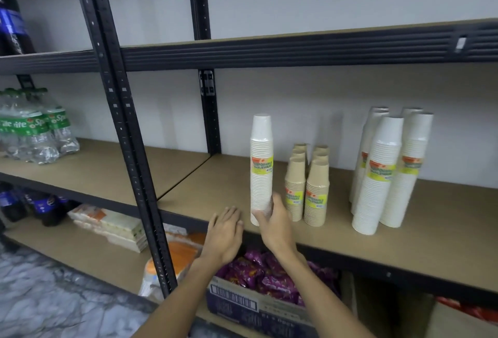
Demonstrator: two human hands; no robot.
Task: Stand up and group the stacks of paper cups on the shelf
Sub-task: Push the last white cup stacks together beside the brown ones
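Right grip [273,223] clasping upright white cup stack [260,168], left grip [225,232] open beside it, brown stacks [307,189] just right

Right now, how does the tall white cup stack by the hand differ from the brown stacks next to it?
The lone white stack is far taller than the brown stacks. It is white; they are tan. It stands alone, with the right hand at its base, while the brown stacks are grouped together, untouched. Its label sits mid-height; theirs sit low. All stand upright, upside down, on the same shelf, with yellow labels.
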